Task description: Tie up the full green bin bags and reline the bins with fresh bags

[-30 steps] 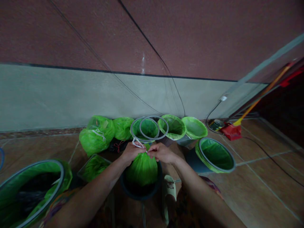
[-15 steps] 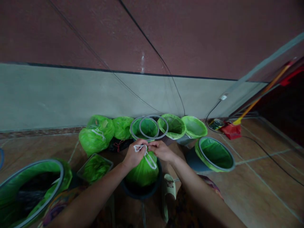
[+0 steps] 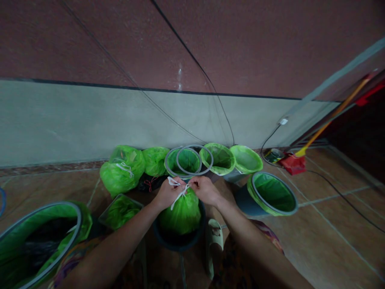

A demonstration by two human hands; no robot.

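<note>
A full green garbage bag [image 3: 180,218] sits in a dark bin [image 3: 168,242] between my feet, its neck gathered at the top. White drawstrings [image 3: 179,197] come out of the neck. My left hand [image 3: 170,193] is closed on the drawstring, with a white loop showing above the fingers and another strand hanging over the bag. My right hand [image 3: 204,189] pinches the drawstring beside it, fingertips close to the left ones. The knot or crossing between the fingers is too small to make out.
Tied green bags [image 3: 123,168] lie by the wall at left. Lined bins [image 3: 218,158] line the wall, with loose rings [image 3: 207,170] on one. Larger lined bins stand left [image 3: 80,224] and right [image 3: 251,200]. A red dustpan [image 3: 294,164] and a black cable [image 3: 333,188] are at right.
The white drawstring loop that hung over the front of the bag has been drawn up and now lies as a shorter strand toward the left. Both hands stay at the bag's neck.
</note>
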